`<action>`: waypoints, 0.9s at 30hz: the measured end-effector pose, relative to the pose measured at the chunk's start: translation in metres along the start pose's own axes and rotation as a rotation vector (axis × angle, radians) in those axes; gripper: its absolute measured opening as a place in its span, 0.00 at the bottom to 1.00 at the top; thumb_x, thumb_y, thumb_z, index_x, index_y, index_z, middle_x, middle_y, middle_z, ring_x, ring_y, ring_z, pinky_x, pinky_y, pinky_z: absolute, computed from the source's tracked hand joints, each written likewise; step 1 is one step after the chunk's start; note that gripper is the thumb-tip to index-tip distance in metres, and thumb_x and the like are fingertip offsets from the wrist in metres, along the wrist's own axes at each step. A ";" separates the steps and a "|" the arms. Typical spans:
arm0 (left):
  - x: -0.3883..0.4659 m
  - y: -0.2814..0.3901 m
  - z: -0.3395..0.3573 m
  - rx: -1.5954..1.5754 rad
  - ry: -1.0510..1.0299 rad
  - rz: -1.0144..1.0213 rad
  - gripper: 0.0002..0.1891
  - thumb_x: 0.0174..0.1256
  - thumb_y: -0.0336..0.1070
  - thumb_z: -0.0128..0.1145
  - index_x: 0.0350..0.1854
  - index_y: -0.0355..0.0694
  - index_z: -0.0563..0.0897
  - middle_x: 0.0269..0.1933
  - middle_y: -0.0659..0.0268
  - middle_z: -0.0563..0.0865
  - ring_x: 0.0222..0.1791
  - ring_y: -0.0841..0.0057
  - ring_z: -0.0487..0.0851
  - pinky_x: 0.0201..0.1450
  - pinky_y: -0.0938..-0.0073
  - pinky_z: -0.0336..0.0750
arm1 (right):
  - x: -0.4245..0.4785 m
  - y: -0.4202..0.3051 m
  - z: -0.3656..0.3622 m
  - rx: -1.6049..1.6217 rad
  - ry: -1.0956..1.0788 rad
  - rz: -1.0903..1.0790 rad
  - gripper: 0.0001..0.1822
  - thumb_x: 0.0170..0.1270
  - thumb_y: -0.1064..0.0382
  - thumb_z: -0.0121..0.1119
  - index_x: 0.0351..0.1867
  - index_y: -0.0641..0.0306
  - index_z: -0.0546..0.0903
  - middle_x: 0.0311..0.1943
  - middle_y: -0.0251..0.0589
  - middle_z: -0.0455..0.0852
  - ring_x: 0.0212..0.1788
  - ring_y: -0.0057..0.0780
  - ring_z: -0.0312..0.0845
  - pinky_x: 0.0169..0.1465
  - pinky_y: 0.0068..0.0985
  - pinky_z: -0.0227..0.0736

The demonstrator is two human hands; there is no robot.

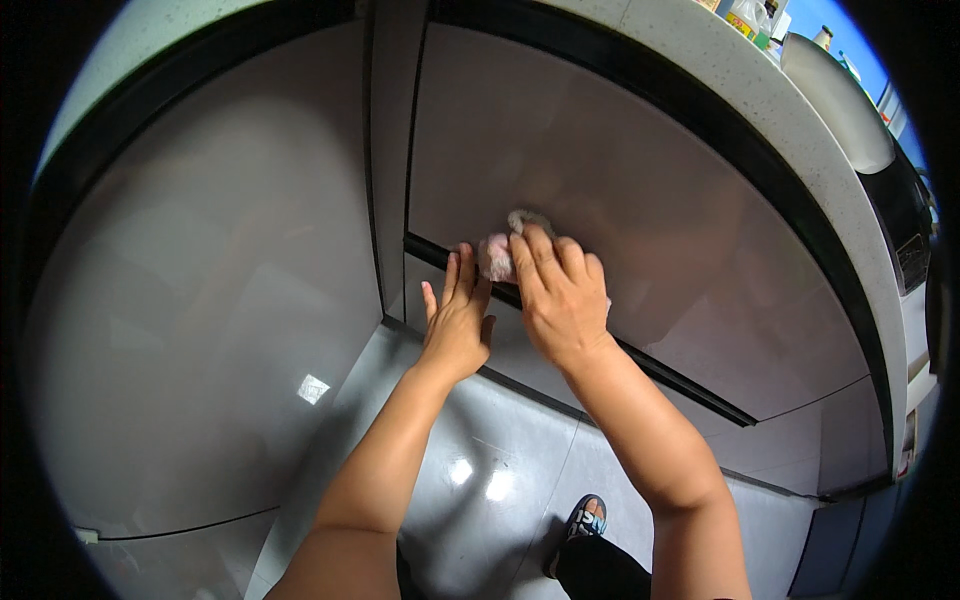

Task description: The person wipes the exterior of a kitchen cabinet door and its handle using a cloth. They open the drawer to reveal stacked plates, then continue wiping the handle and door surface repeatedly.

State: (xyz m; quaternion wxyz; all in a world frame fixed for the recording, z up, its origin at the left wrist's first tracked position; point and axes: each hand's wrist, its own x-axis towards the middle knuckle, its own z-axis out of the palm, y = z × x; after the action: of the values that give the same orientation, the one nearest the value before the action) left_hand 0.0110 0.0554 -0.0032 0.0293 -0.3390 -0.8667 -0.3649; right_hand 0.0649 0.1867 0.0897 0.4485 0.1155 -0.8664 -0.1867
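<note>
My right hand [562, 296] presses a bunched pink and white cloth [496, 259] against a glossy grey-brown cabinet front [600, 165]. Part of the cloth shows beyond the fingertips, and the rest is hidden under the palm. Just left of it, my left hand [457, 326] has its fingers spread and holds nothing. Its fingertips rest at the black recessed strip [694, 391] that runs along the lower edge of the panel.
Another glossy cabinet panel [217, 247] meets this one at a corner on the left. Above runs a speckled pale countertop [750, 82] with bottles [746, 16] and a black appliance [896, 202]. Below lie shiny grey floor tiles [480, 442] and my sandalled foot [587, 517].
</note>
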 end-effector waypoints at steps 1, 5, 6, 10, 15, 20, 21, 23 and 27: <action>-0.001 -0.002 0.000 -0.002 -0.001 0.002 0.44 0.64 0.26 0.60 0.82 0.40 0.54 0.85 0.52 0.41 0.85 0.53 0.40 0.78 0.28 0.39 | 0.007 0.000 -0.006 0.038 0.011 0.032 0.25 0.56 0.65 0.59 0.58 0.64 0.82 0.60 0.40 0.82 0.48 0.34 0.76 0.43 0.30 0.68; 0.001 0.001 -0.001 -0.014 -0.006 0.021 0.43 0.65 0.26 0.60 0.82 0.41 0.55 0.85 0.52 0.41 0.85 0.54 0.40 0.78 0.28 0.39 | -0.011 -0.008 0.008 0.031 -0.083 0.023 0.25 0.56 0.66 0.59 0.58 0.64 0.82 0.60 0.40 0.82 0.49 0.35 0.76 0.43 0.31 0.68; -0.001 0.002 -0.002 -0.025 -0.009 0.008 0.43 0.65 0.26 0.60 0.82 0.41 0.55 0.85 0.52 0.41 0.85 0.53 0.40 0.78 0.28 0.39 | -0.011 -0.016 0.007 0.034 -0.099 0.018 0.26 0.55 0.66 0.60 0.58 0.64 0.82 0.59 0.40 0.82 0.47 0.35 0.75 0.43 0.31 0.69; -0.001 -0.002 -0.002 -0.004 -0.001 0.022 0.43 0.65 0.26 0.60 0.82 0.42 0.56 0.85 0.52 0.41 0.85 0.53 0.40 0.77 0.27 0.39 | 0.011 -0.002 -0.007 0.056 0.047 0.135 0.25 0.54 0.66 0.60 0.57 0.64 0.83 0.58 0.39 0.83 0.46 0.36 0.76 0.43 0.31 0.69; -0.001 0.003 -0.007 -0.026 -0.019 0.008 0.41 0.65 0.26 0.60 0.81 0.40 0.58 0.85 0.51 0.41 0.85 0.53 0.41 0.77 0.27 0.40 | -0.007 -0.012 0.004 0.042 -0.039 0.082 0.26 0.51 0.70 0.61 0.56 0.63 0.83 0.57 0.39 0.84 0.47 0.37 0.76 0.43 0.32 0.70; -0.001 0.001 -0.003 0.002 -0.027 0.010 0.43 0.65 0.26 0.60 0.82 0.39 0.55 0.85 0.52 0.41 0.85 0.54 0.40 0.78 0.28 0.39 | 0.000 -0.007 -0.003 0.059 -0.011 0.118 0.24 0.54 0.69 0.61 0.56 0.65 0.83 0.57 0.38 0.84 0.46 0.36 0.76 0.44 0.31 0.70; 0.000 0.002 -0.005 0.002 -0.034 0.003 0.43 0.65 0.26 0.60 0.82 0.40 0.55 0.85 0.51 0.41 0.85 0.54 0.40 0.78 0.28 0.39 | -0.004 -0.011 -0.003 0.064 -0.052 0.090 0.23 0.54 0.69 0.62 0.55 0.64 0.83 0.56 0.39 0.84 0.46 0.36 0.76 0.44 0.31 0.70; 0.000 0.002 -0.007 0.001 -0.050 -0.012 0.44 0.65 0.27 0.60 0.83 0.41 0.54 0.85 0.51 0.41 0.85 0.54 0.40 0.78 0.28 0.39 | -0.004 -0.010 -0.004 0.057 -0.038 0.107 0.23 0.54 0.69 0.62 0.55 0.65 0.84 0.56 0.38 0.85 0.46 0.36 0.76 0.44 0.30 0.70; 0.002 0.001 -0.005 0.009 -0.028 0.022 0.44 0.65 0.27 0.61 0.83 0.42 0.53 0.85 0.51 0.41 0.85 0.53 0.40 0.78 0.28 0.39 | 0.003 -0.004 -0.006 0.065 0.010 0.131 0.23 0.54 0.69 0.62 0.55 0.65 0.84 0.55 0.38 0.85 0.46 0.36 0.77 0.44 0.30 0.70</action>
State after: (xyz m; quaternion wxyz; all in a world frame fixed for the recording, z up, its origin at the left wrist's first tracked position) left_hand 0.0093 0.0537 0.0009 0.0224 -0.3534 -0.8649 -0.3558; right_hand 0.0686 0.1810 0.0937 0.4602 0.0742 -0.8754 -0.1281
